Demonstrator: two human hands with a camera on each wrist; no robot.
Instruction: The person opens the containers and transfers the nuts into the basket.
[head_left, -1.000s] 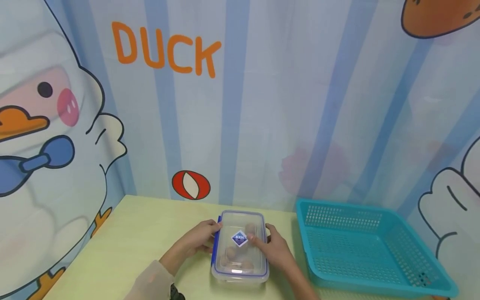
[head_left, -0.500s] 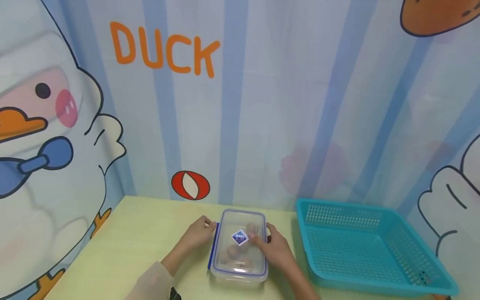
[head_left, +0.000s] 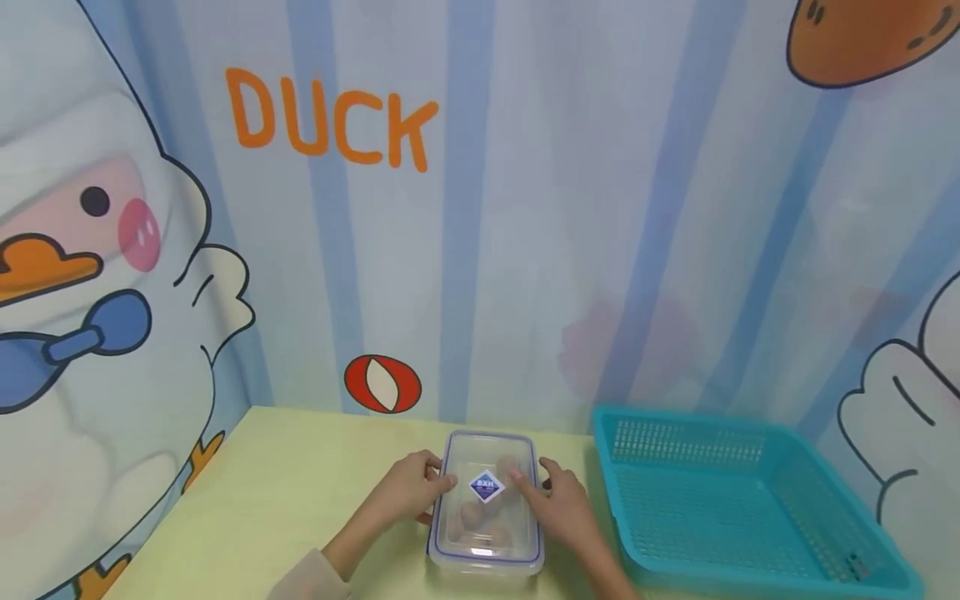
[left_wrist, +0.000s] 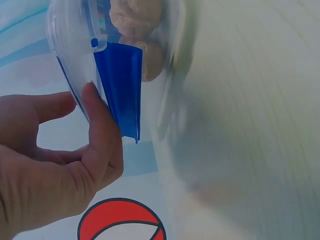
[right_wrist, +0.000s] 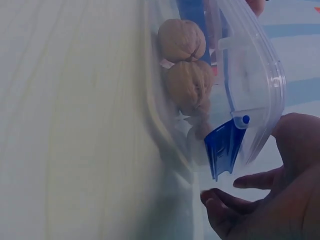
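A clear plastic food container (head_left: 483, 554) with a lid (head_left: 480, 454) stands on the table, several walnuts (right_wrist: 190, 82) inside. Blue latch flaps (left_wrist: 120, 90) hang outward from the lid on both sides, away from the container wall. At the left edge, my left hand (head_left: 408, 492) pinches the lid rim, thumb on top and a fingertip below, beside the flap. My right hand (head_left: 558, 508) is at the right side. Its thumb rests on the lid, while its bent fingers (right_wrist: 260, 180) stand apart from the container, just beyond the right flap (right_wrist: 225, 147).
To the right of the container stands a turquoise perforated basket (head_left: 750, 575), with a small dark patterned mark in its near right corner. A printed cloth (head_left: 525, 208) with a duck picture hangs behind the pale yellow table (head_left: 315, 450).
My left hand has gone from the outswung left flap back onto the lid rim, its thumb now on top. My right fingers have eased outward from the container's side. The view has tilted slightly up.
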